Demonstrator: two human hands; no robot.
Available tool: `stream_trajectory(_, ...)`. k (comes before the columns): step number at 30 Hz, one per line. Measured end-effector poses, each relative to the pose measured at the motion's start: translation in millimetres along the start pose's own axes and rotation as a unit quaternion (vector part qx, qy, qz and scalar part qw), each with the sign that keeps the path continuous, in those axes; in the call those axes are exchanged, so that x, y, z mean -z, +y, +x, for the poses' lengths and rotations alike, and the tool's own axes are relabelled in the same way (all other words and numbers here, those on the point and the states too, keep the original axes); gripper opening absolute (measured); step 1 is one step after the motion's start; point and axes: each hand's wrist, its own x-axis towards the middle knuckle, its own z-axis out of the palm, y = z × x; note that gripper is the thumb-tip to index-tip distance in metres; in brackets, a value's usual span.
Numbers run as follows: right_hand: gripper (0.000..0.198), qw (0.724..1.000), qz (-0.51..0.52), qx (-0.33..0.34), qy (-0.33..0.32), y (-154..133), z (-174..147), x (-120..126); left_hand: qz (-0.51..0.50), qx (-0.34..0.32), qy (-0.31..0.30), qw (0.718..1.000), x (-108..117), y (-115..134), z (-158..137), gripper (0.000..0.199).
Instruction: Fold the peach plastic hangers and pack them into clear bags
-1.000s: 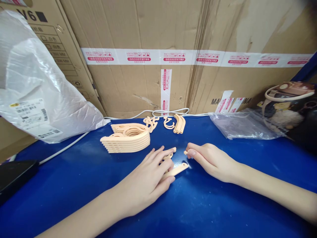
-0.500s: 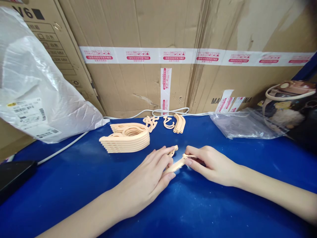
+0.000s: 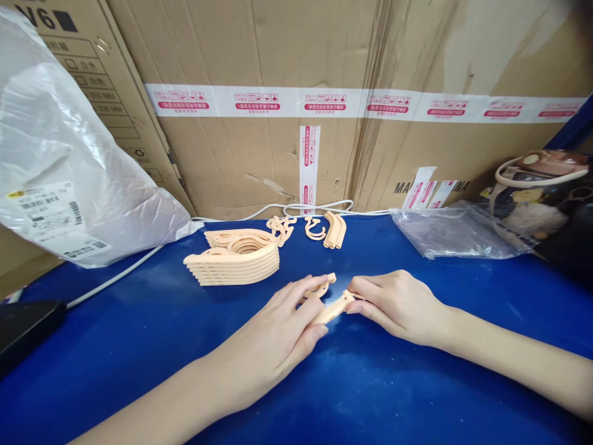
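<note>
My left hand [image 3: 278,337] is closed on a cream plastic folding hanger [image 3: 334,309], its thumb below and its fingers across the top. A curved part of the hanger shows beyond the fingertips. At the hanger's right end, my right hand [image 3: 393,306] pinches a thin cream piece, mostly hidden by thumb and forefinger. Farther back to the left lies a neat stack of cream hanger bodies [image 3: 234,266]. Behind it are small loose hooks [image 3: 280,230], and to their right another hook [image 3: 315,230] and a few curved cream arms [image 3: 334,230].
A white plastic mailing bag [image 3: 83,154] stands at the left, near a dark device [image 3: 32,330]. Cardboard boxes [image 3: 259,161] wall off the back, with a white cable [image 3: 259,213] along their foot. A clear plastic bag [image 3: 454,232] and a brown-lidded cup [image 3: 532,191] are at the right.
My right hand has turned slightly and pulls a little less of the thin piece into view. The hanger's right end has shifted slightly right. My left hand keeps its grip.
</note>
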Motion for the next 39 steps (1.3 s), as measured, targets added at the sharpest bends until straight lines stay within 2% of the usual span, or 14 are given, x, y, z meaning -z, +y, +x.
stream_trajectory(6,0.040,0.993,0.097,-0.064,-0.029,-4.0,0.2,0.0,0.004,0.004,-0.006,1.000,0.0,-1.1,0.0,0.032)
stream_trajectory(11,0.044,1.000,0.006,0.002,-0.005,-1.0,0.2,0.0,0.010,-0.010,0.009,1.000,-1.9,-3.0,-0.1,0.031)
stream_trajectory(16,0.045,0.999,-0.032,0.020,0.007,-0.7,0.0,-0.1,0.013,-0.009,0.002,1.000,-2.3,-3.0,0.4,0.031)
stream_trajectory(25,0.046,0.984,-0.143,0.089,0.058,-0.6,-0.6,2.0,0.002,-0.012,0.000,1.000,-0.7,-1.3,-0.1,0.034)
stream_trajectory(36,0.039,0.986,-0.114,0.106,0.055,-3.8,-1.1,2.5,0.033,-0.032,-0.009,0.999,-0.8,-6.7,-1.4,0.036)
stream_trajectory(39,0.037,0.993,-0.074,0.086,0.027,-1.8,-0.8,1.4,0.025,-0.026,-0.015,0.999,0.7,-5.4,-0.5,0.032)
